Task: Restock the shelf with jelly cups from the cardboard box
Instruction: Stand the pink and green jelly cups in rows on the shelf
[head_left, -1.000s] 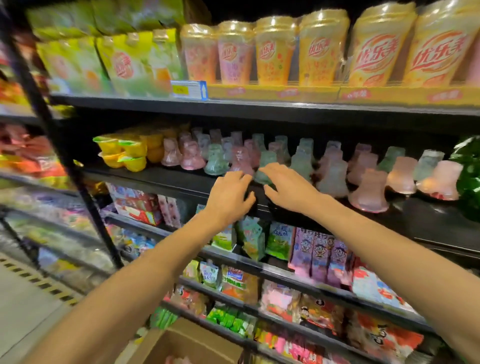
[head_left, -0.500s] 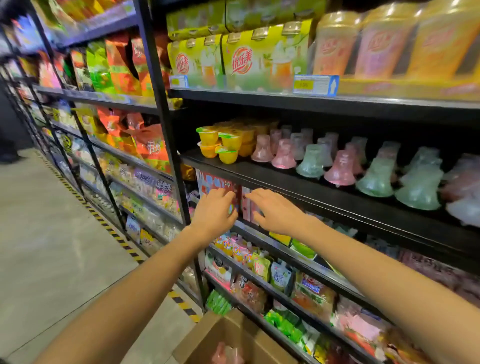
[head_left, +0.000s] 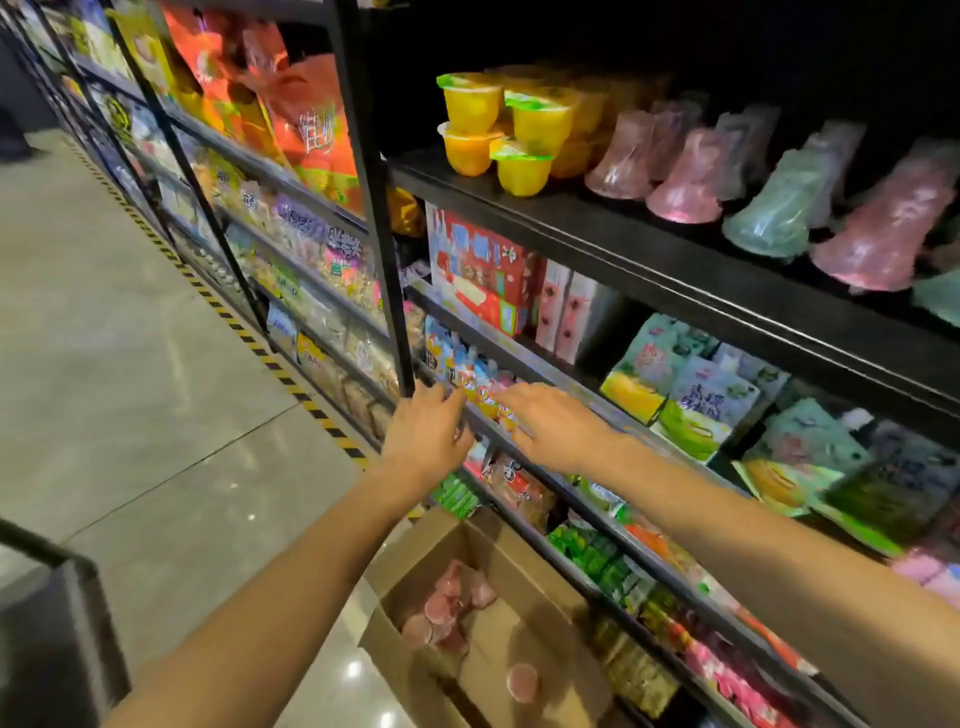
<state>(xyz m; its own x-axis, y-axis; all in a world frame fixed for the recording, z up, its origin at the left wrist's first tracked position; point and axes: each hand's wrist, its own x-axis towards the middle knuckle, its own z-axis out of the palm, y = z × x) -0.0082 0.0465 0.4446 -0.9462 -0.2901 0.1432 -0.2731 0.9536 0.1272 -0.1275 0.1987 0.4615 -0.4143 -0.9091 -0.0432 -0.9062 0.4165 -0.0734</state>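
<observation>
Head camera, looking forward and down along a shop aisle. Left hand (head_left: 426, 434): extended in front of the lower shelves, fingers loosely spread, grasping nothing. Right hand (head_left: 553, 426): extended just beside it, fingers straight, holding nothing; fingertips lay over a row of small orange-and-blue drink pouches (head_left: 475, 382), contact could not be told. Open brown cardboard box (head_left: 545, 582): stood on the floor below both forearms, against the foot of the shelving. Pink round jelly cups (head_left: 447, 605): lay loose inside the box, mostly clustered toward its near-left corner, with one single cup (head_left: 522, 682) apart on the box floor. Black metal shelf (head_left: 597, 234): well above the hands, it carried stacked yellow fruit cups with green lids (head_left: 522, 140) at its left end; to their right stood rows of translucent pink bell-shaped jelly cups (head_left: 685, 182) and pale green bell-shaped jelly cups (head_left: 774, 215), base down, motion-blurred toward the right edge. Red and white cartons (head_left: 480, 270): occupied the shelf beneath. Green and white stand-up pouches (head_left: 696, 400): leaned on the shelf level with the hands. Orange snack bags (head_left: 306, 119): filled the neighbouring bay to the left. Grey polished floor (head_left: 130, 338): edged with a yellow-and-black hazard stripe (head_left: 249, 332) along the shelving.
</observation>
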